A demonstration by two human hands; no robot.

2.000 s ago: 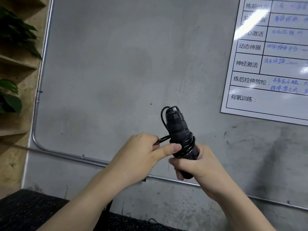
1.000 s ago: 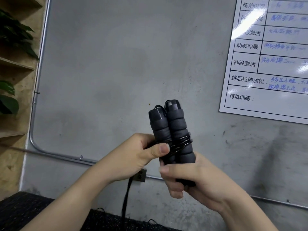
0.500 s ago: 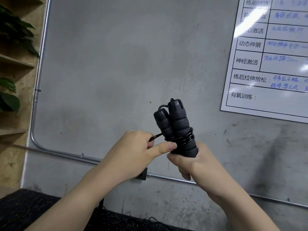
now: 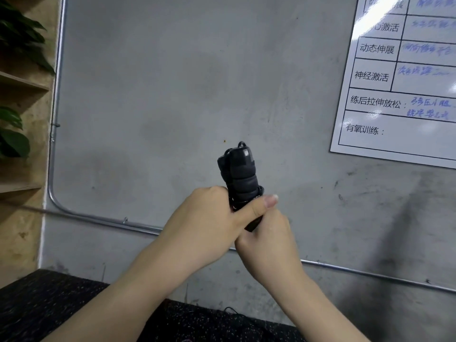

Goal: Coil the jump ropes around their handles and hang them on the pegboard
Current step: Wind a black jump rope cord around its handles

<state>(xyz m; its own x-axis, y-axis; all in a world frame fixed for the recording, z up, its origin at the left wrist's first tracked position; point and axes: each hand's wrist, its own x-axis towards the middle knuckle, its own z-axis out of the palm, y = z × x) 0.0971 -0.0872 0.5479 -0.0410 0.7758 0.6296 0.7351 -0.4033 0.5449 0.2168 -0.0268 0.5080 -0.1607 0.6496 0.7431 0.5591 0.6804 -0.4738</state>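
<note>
Two black foam jump rope handles [image 4: 240, 172] stand upright side by side in front of a grey wall, with thin black cord wound round their middle. My right hand [image 4: 267, 245] grips the lower ends of the handles from below. My left hand [image 4: 209, 225] wraps the handles at the coil, its thumb laid across the cord. The lower half of the handles and most of the coil are hidden by my fingers. No pegboard is in view.
A whiteboard chart [image 4: 404, 77] hangs on the wall at the upper right. A metal conduit [image 4: 106, 219] runs along the wall. Wooden shelves with green plants [image 4: 17, 35] stand at the left. Black speckled flooring [image 4: 61, 304] lies below, with a loose cord [image 4: 234, 311].
My left hand has moved right onto the handles, its thumb now crossing over the coil. The handles have turned so one hides most of the other.
</note>
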